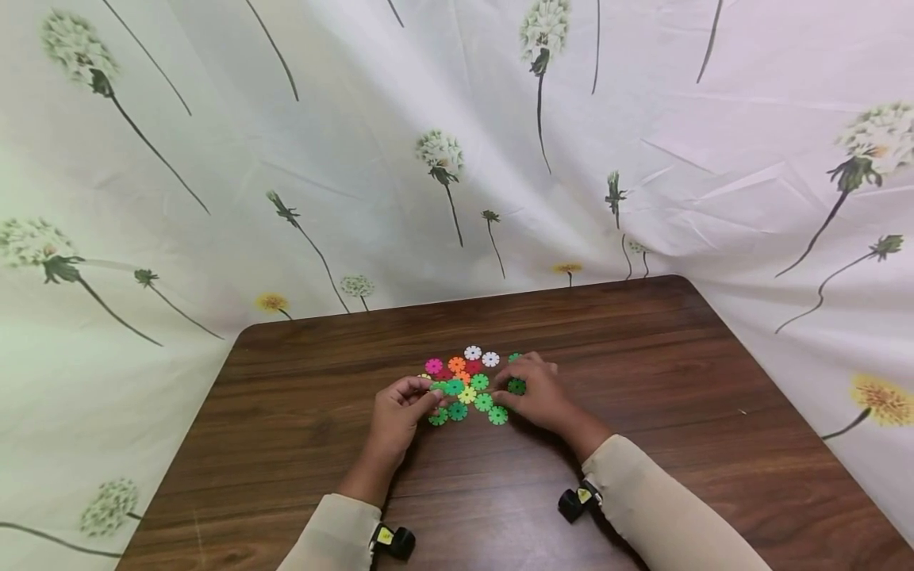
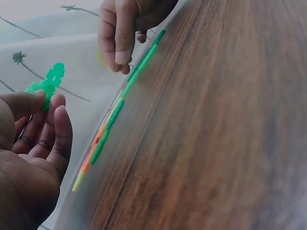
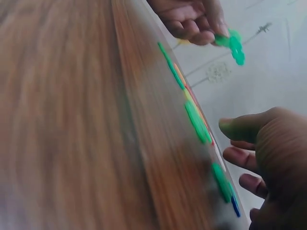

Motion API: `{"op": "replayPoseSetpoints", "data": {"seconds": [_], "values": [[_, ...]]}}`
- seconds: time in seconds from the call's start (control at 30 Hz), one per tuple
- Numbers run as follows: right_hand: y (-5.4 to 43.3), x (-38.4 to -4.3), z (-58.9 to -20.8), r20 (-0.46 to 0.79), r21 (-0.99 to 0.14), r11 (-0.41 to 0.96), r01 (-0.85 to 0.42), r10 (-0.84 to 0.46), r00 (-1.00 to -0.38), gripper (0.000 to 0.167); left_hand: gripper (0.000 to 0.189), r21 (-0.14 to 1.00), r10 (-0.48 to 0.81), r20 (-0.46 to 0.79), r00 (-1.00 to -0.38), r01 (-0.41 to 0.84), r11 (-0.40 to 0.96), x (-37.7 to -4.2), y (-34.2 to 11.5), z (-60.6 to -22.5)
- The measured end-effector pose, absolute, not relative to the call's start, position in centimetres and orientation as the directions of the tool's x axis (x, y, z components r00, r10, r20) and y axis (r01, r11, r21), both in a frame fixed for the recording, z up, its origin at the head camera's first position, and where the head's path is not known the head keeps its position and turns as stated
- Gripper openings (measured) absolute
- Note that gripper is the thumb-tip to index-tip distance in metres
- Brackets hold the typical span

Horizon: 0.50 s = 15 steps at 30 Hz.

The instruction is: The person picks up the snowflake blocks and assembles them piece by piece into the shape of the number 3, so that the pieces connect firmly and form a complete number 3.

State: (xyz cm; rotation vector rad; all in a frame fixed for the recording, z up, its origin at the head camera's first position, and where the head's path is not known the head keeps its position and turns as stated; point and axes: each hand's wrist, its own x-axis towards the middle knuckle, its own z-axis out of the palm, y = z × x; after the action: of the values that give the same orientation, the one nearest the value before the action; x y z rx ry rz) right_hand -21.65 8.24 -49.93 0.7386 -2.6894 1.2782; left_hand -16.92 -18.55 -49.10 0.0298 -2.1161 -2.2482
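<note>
Two joined green discs point(image 2: 49, 85) are being pinched by the left hand point(image 1: 398, 408), raised just left of the central yellow disc point(image 1: 467, 395), their long axis being pointed toward it. Right of that landmark, the right hand point(image 1: 537, 392) is being held with fingers loosely bent and parted, nothing visibly gripped. By it, a darker green disc point(image 1: 517, 387) is being partly hidden.

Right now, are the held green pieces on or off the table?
Off: wrist views show the left hand pinching green pieces above the table.
</note>
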Motion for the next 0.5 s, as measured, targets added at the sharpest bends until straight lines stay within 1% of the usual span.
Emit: {"op": "replayPoseSetpoints", "data": {"seconds": [0.1,0.17,0.37,0.5], "values": [[7.5,-21.4,-49.7,0.262,-0.692,0.553,-0.464,-0.406,-0.875,0.01,0.015,0.998,-0.053,0.023,-0.998,0.026,-0.056,-16.8,-18.5,-49.0],[7.1,-21.5,-49.7,0.251,-0.677,0.573,-0.462,-0.41,-0.877,0.012,0.015,0.998,-0.055,0.021,-0.998,0.024,-0.058,-16.8,-18.5,-49.0],[6.5,-21.5,-50.0,0.214,-0.657,0.613,-0.44,-0.408,-0.888,0.025,0.016,0.998,-0.055,0.018,-0.998,0.022,-0.061,-16.8,-18.5,-49.0],[6.5,-21.4,-49.9,0.206,-0.662,0.612,-0.434,-0.408,-0.889,0.028,0.014,0.998,-0.058,0.019,-0.998,0.022,-0.055,-16.8,-18.4,-49.0]]}}
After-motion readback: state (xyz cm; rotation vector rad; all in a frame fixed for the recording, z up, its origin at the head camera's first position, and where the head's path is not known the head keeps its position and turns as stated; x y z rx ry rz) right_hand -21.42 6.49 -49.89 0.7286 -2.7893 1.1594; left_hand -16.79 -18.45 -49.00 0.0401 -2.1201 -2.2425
